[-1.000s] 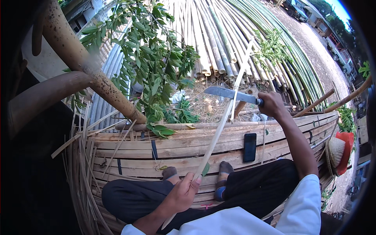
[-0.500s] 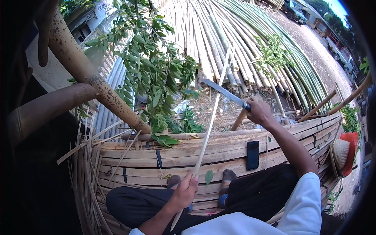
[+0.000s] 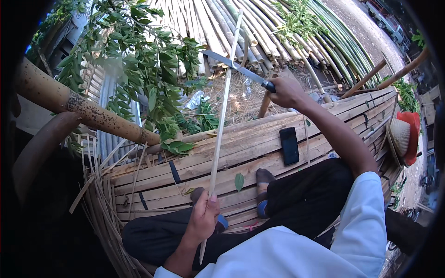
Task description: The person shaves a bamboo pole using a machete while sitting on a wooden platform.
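Observation:
My left hand (image 3: 203,217) is closed round the lower part of a long pale bamboo strip (image 3: 219,136), whose tail end sticks out below the fist. The strip slants up and away from me. Out in front, my right hand (image 3: 286,92) grips the dark handle of a knife (image 3: 251,75), its long blade pointing to the far left. The blade lies across the upper part of the strip, touching it. A thin sliver curls up from the strip at the blade.
I sit on stacked wooden slats (image 3: 199,173), with a black phone (image 3: 289,146) and a leaf (image 3: 238,182) on them. Thin strips (image 3: 99,211) bunch at the left under a thick bamboo pole (image 3: 83,111). Leafy branches (image 3: 139,60) hang ahead. Bamboo poles (image 3: 296,46) lie beyond; hats (image 3: 404,138) at right.
The knife has moved a little farther up the strip, and a sliver now curls at its blade. The view has shifted, so the surroundings sit differently. Both hands keep their grips.

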The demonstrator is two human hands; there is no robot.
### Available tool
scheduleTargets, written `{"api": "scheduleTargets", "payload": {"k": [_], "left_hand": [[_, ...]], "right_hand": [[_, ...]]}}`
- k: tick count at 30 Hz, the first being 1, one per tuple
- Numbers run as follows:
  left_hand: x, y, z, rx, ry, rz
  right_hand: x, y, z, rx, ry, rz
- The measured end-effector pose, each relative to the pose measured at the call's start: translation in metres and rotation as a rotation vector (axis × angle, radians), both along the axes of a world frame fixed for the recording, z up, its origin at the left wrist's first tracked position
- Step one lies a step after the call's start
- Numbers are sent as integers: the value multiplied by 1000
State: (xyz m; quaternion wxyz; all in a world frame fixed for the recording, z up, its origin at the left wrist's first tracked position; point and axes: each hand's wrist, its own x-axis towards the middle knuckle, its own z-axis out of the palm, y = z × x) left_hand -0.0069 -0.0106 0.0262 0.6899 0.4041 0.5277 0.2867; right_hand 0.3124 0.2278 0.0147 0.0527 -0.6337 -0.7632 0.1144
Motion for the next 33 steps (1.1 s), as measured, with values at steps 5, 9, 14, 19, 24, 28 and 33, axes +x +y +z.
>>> {"api": "scheduleTargets", "payload": {"k": [5, 9, 14, 19, 24, 28, 33], "left_hand": [[-1, -4, 3, 29, 9, -51], [-2, -10, -8, 129, 138, -92], [-15, -17, 8, 57, 120, -102], [-38, -40, 4, 21, 103, -129], [-46, -55, 4, -108, 26, -83], [-48, -77, 12, -189, -31, -56], [-72, -137, 8, -96, -79, 153]], "right_hand": [[7, 6, 4, -104, -70, 82], [33, 19, 1, -3, -154, -146], [48, 27, 6, -44, -252, -75], [64, 23, 1, -38, -263, -59], [49, 20, -1, -166, -355, 6], [77, 37, -15, -197, -265, -167], [171, 14, 11, -146, -274, -598]]}}
